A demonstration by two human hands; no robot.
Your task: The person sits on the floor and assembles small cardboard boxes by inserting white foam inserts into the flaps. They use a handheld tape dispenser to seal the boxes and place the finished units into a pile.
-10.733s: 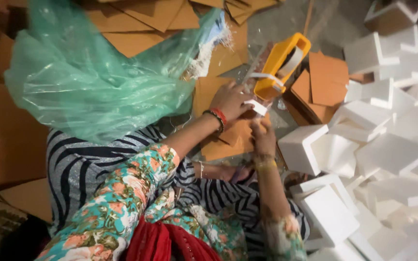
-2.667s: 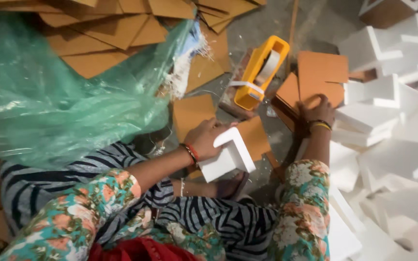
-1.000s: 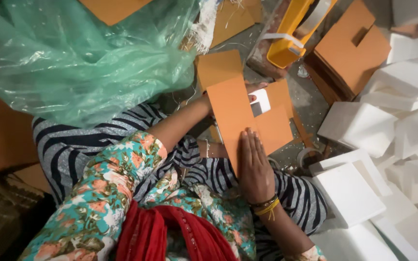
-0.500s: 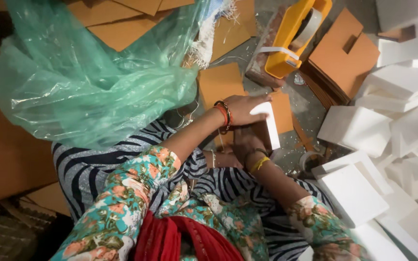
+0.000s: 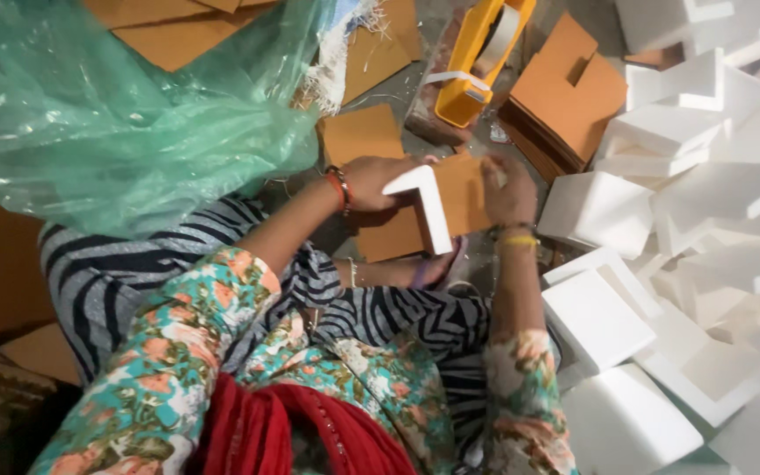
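Curled fingers of my left hand [image 5: 376, 180] grip 1 white L-shaped foam corner [image 5: 424, 204] against 1 brown cardboard sheet [image 5: 437, 207] over my lap, while my right hand [image 5: 507, 186] pinches that sheet's far edge.

A single head-worn camera looks steeply down from close above the person's lap and forearms. The floor [image 5: 415, 92] fills the top of the frame, a green plastic bag [image 5: 125, 114] upper left, white foam pieces [image 5: 705, 202] along the right.

Even daylight, soft shadows, slight blur
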